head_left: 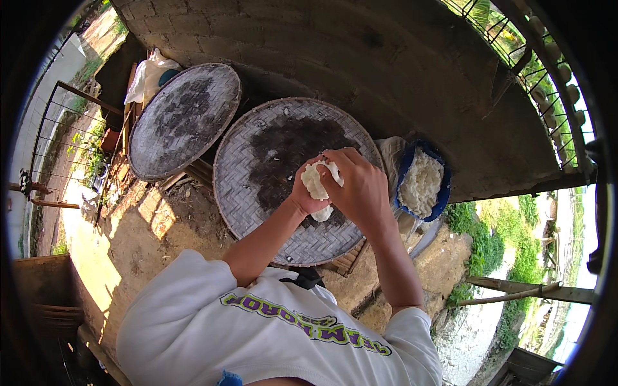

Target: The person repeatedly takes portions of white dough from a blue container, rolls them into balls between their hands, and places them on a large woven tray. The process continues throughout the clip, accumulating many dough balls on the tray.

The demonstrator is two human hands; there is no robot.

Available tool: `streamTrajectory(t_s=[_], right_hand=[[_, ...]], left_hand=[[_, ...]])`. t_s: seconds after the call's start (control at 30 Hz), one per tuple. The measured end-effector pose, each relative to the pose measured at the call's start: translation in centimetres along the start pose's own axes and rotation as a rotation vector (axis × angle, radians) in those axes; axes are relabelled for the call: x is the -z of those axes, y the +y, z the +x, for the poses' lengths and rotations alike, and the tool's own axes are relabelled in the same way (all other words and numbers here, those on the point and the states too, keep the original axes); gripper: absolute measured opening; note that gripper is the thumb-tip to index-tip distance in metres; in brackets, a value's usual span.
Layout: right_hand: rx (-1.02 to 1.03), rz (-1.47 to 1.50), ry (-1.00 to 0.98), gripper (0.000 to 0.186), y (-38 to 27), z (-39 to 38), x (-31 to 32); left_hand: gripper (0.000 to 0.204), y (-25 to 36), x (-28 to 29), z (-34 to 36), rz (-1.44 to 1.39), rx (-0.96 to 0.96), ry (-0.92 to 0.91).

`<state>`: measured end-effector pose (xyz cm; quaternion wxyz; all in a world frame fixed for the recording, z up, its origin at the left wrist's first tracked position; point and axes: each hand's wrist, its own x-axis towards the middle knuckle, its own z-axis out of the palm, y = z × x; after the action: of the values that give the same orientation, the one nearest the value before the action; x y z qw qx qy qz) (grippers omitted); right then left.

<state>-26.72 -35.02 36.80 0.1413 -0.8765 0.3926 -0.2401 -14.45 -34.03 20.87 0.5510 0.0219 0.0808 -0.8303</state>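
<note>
Both my hands are cupped together around a lump of white, sticky dough-like mass [315, 180] above a round woven tray [241, 180] with a dark, stained middle. My left hand [302, 196] holds the lump from the left and below. My right hand [354, 186] wraps over it from the right, fingers curled across the top. Some of the white mass [322, 214] shows below my hands. A blue plastic basin [436, 157] holding a mound of similar white mass [417, 182] stands just right of the tray.
A second stained woven tray [145, 145] rests at the upper left beside pale sacking [148, 74] and stacked wood. A block wall [302, 38] rises behind the trays. Metal grilles [541, 77] edge the right. Sunlit dirt ground [116, 244] lies left, and vegetation [479, 244] at the right.
</note>
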Motion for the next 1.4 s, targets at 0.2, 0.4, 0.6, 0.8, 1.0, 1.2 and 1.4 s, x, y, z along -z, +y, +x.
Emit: streamTrajectory(t_s=[0.2, 0.4, 0.6, 0.8, 1.0, 1.2, 1.4], right_hand=[[0.066, 0.065, 0.260, 0.044, -2.2, -0.5, -5.1], [-0.079, 0.212, 0.464, 0.043, -4.3, -1.8, -9.3], [-0.207, 0.435, 0.522, 0.032, -7.4, -1.8, -8.2], [-0.019, 0.110, 0.546, 0.037, -9.7, -1.9, -9.3], [-0.044, 0.307, 0.489, 0.028, -11.1, -1.7, -9.3], [0.014, 0.003, 0.588, 0.030, -12.3, -1.7, -9.4], [-0.250, 0.400, 0.652, 0.031, -12.3, -1.6, -10.8]], left_hand=[[0.053, 1.0, -3.2, -2.5, 0.048, 0.058, -0.288], [0.063, 1.7, -3.0, -3.8, 0.198, 0.134, -0.141], [0.054, 3.2, -3.7, -6.2, 0.144, 0.163, -0.325], [0.046, 3.8, -5.3, -9.7, 0.217, 0.065, -0.198], [0.059, 5.6, -5.1, -10.2, 0.236, 0.183, -0.129], [0.064, 5.6, -5.5, -10.2, 0.219, 0.173, -0.331], [0.061, 5.6, -6.5, -10.9, 0.279, -0.046, 0.130]])
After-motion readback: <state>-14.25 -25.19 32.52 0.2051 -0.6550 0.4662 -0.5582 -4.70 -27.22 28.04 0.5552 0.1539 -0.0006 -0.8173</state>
